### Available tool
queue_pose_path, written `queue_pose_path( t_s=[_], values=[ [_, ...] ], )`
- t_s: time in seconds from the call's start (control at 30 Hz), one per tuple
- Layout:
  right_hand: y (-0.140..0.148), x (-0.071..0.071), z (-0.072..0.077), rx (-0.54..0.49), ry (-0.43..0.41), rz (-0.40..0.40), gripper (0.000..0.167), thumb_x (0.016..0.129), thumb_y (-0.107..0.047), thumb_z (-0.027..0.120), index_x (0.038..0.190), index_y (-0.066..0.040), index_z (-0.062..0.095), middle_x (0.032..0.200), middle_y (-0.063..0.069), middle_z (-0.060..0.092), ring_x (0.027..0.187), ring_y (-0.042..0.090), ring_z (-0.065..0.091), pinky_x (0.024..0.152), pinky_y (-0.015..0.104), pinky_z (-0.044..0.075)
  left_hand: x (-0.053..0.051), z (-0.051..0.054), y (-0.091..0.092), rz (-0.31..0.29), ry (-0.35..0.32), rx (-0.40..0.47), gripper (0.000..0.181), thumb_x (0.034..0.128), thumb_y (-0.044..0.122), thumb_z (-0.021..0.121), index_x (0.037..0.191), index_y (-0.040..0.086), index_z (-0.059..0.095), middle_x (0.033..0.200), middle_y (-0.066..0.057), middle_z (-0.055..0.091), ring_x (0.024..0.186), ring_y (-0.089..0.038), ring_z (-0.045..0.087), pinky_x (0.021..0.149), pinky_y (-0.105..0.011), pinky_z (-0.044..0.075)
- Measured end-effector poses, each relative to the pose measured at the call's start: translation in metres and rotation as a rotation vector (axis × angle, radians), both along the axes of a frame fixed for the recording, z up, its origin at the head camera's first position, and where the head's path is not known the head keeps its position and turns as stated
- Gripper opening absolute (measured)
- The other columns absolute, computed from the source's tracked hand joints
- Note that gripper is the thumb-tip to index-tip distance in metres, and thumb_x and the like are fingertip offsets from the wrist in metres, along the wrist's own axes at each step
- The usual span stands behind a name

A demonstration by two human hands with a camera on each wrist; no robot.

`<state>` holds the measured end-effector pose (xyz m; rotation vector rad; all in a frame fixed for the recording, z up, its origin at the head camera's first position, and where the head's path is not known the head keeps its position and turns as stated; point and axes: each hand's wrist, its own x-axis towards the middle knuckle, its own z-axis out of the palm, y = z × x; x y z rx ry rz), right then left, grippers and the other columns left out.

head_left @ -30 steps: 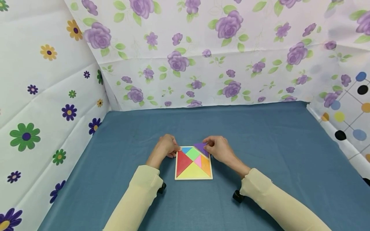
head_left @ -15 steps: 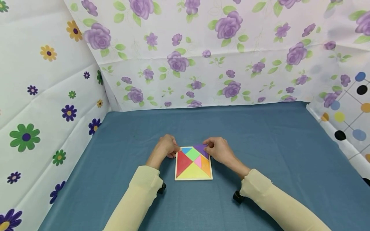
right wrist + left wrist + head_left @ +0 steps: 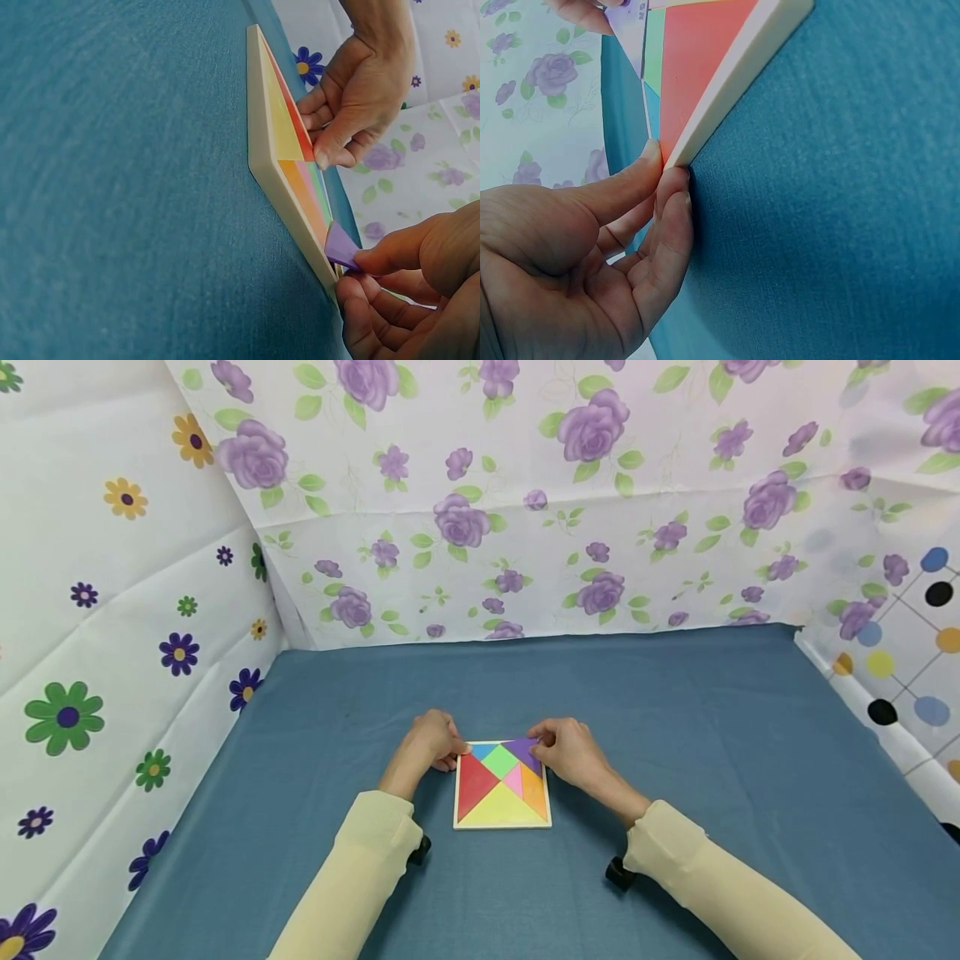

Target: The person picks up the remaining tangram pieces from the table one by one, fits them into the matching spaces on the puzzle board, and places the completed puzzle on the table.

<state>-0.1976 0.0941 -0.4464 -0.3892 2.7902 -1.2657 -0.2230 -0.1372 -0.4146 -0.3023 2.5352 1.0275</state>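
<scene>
A square tangram board (image 3: 502, 827) with a pale wooden rim lies on the blue cloth. Red (image 3: 474, 782), yellow, orange, pink, green and blue pieces fill most of it. My left hand (image 3: 433, 739) pinches the board's far left corner, thumb on top and fingers against the side. At the far right corner, my right hand (image 3: 572, 750) holds a purple triangle (image 3: 522, 753) between thumb and fingers. In the right wrist view the purple triangle (image 3: 342, 246) sits tilted, its outer edge slightly above the board's rim. My right fingertips hide part of that corner.
Blue cloth (image 3: 495, 893) covers the table around the board. White curtains with purple roses (image 3: 465, 518) rise along the back edge, with other patterned curtains at the left (image 3: 67, 714) and right (image 3: 918, 668).
The purple triangle has moved down and slightly nearer into the far right corner, and its outline now lies closer to the board's edges. My left hand has stayed at its corner.
</scene>
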Motion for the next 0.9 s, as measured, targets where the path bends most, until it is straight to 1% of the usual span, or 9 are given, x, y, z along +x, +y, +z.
queue_pose_path(
  t_s=[0.33, 0.63, 0.9],
  values=[
    [-0.0001, 0.0008, -0.0006, 0.003, 0.001, 0.007, 0.020, 0.092, -0.003, 0.075, 0.112, 0.000, 0.077, 0.082, 0.003, 0.069, 0.061, 0.014, 0.056, 0.053, 0.027, 0.046, 0.0016, 0.0007, -0.0006, -0.008, 0.015, 0.028, 0.016, 0.0921, 0.006, 0.079, 0.087, 0.001, 0.064, 0.077, -0.017, 0.069, 0.061, -0.020, 0.069, 0.060, -0.032, 0.062],
    [-0.0008, 0.0017, -0.0017, 0.002, 0.009, 0.009, 0.020, 0.093, -0.003, 0.074, 0.113, 0.000, 0.077, 0.083, 0.004, 0.068, 0.059, 0.015, 0.054, 0.052, 0.027, 0.045, 0.0004, 0.0012, 0.0004, -0.008, 0.002, 0.013, 0.017, 0.0919, 0.006, 0.080, 0.087, 0.002, 0.064, 0.077, -0.017, 0.070, 0.061, -0.020, 0.070, 0.059, -0.031, 0.062],
    [-0.0016, 0.0020, -0.0012, -0.018, 0.037, 0.019, 0.019, 0.092, 0.000, 0.075, 0.111, 0.002, 0.077, 0.084, 0.006, 0.070, 0.059, 0.014, 0.054, 0.051, 0.025, 0.043, -0.0002, 0.0012, 0.0002, -0.008, -0.005, 0.003, 0.017, 0.0920, 0.006, 0.080, 0.087, 0.002, 0.064, 0.077, -0.015, 0.067, 0.061, -0.019, 0.069, 0.060, -0.030, 0.061]
  ],
)
